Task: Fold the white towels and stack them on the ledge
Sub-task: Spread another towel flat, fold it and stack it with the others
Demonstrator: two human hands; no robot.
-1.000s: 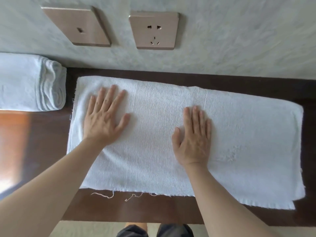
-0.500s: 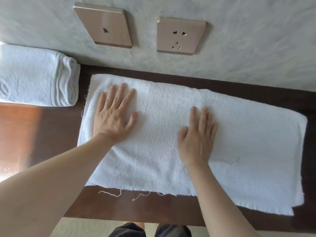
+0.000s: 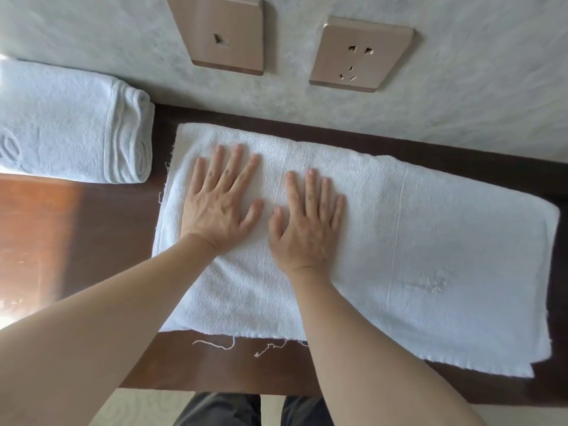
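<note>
Head view: the left hand and right hand lie flat side by side at frame centre, fingers spread, palms pressing the towel and gripping nothing. The towel stretches across the dark ledge from centre to right edge. A folded stack sits upper left, against the wall.

Both forearms are showing bare, with no sleeves. Dark grey trousers are showing just below the ledge
</note>
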